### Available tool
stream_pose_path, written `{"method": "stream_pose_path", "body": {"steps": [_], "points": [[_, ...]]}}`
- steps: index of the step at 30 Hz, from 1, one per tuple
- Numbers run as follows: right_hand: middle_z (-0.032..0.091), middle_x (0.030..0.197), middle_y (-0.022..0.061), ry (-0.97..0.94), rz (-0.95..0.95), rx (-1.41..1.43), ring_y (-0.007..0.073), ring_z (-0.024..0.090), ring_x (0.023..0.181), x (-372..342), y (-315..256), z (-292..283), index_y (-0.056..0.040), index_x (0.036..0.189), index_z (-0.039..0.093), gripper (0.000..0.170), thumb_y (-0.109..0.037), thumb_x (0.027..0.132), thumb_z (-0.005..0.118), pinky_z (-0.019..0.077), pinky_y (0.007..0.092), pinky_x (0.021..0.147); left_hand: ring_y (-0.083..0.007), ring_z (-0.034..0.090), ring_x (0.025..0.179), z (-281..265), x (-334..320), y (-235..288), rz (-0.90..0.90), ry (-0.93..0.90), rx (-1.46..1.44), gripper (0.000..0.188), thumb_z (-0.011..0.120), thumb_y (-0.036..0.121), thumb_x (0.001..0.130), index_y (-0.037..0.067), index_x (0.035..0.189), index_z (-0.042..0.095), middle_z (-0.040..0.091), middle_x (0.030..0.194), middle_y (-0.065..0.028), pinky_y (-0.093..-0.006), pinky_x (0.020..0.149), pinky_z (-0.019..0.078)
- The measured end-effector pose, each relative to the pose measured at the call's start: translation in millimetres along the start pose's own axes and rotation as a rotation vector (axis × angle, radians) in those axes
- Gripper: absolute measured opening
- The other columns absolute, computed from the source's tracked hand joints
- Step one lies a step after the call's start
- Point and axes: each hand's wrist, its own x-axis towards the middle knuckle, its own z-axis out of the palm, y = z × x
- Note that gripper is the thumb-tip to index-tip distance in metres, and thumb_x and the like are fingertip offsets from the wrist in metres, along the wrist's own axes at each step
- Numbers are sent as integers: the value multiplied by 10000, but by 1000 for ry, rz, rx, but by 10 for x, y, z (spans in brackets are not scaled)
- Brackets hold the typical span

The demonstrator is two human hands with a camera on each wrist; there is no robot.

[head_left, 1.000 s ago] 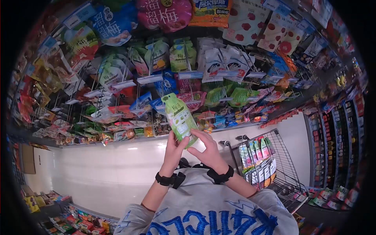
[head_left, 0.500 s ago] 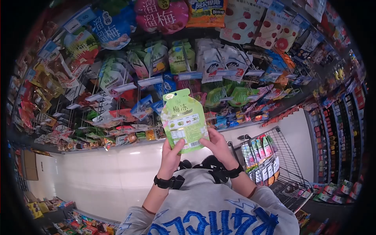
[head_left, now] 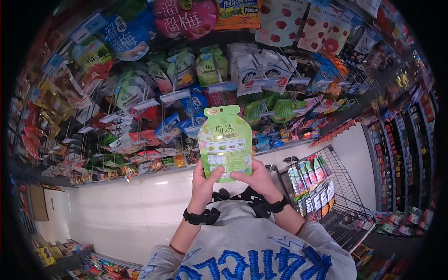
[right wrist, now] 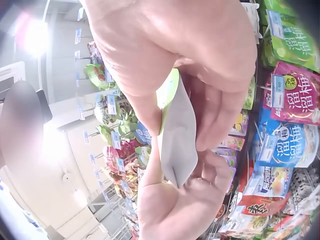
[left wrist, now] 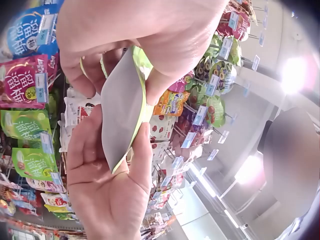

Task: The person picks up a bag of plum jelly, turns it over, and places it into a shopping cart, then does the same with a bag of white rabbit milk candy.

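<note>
A light green pouch (head_left: 226,144) with printed text is held upright in front of the chest, its printed face toward the head camera. My left hand (head_left: 204,183) grips its lower left corner, thumb on the face. At the lower right corner my right hand (head_left: 257,179) pinches it the same way. Both wrist views show the grey bottom fold of the pouch (left wrist: 122,110), (right wrist: 179,135) between the two hands, with fingers behind it.
Racks of hanging snack bags (head_left: 212,67) with price tags fill the area beyond the hands. A wire cart (head_left: 343,191) holding several pouches stands at the right. Pale floor (head_left: 126,205) shows at the left, and more shelving (head_left: 403,158) at the far right.
The pouch has turned from a tilted, angled pose to face the head camera squarely, then shifted slightly right and up. Both hands keep hold of its lower corners.
</note>
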Motion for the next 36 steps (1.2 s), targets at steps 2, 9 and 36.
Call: {"method": "stream_pose_path", "body": {"steps": [2, 9, 36], "points": [[682, 1090, 51, 7, 3, 2, 93, 619, 970, -15, -9, 8, -6, 1167, 618, 364, -90, 836, 746, 504, 269, 857, -129, 599, 1051, 7, -4, 6, -6, -6, -6, 400, 650, 43, 895, 17, 1262, 494, 620, 1183, -76, -279, 907, 476], [690, 1080, 53, 15, -18, -22, 93, 625, 960, -42, -21, 31, -3, 1145, 638, 336, -91, 838, 744, 506, 268, 850, -128, 597, 1055, 0, -17, 12, -14, -4, 0, 401, 652, 47, 895, 20, 1263, 494, 621, 1181, -75, -280, 915, 470], [537, 1280, 102, 6, -224, 54, 197, 509, 1203, 73, 120, 152, 11, 1385, 420, 610, -61, 848, 698, 382, 350, 1049, -239, 624, 1085, 140, -133, 124, 324, 39, 679, 470, 743, 122, 822, -20, 1212, 524, 642, 1151, -157, -350, 942, 478]]}}
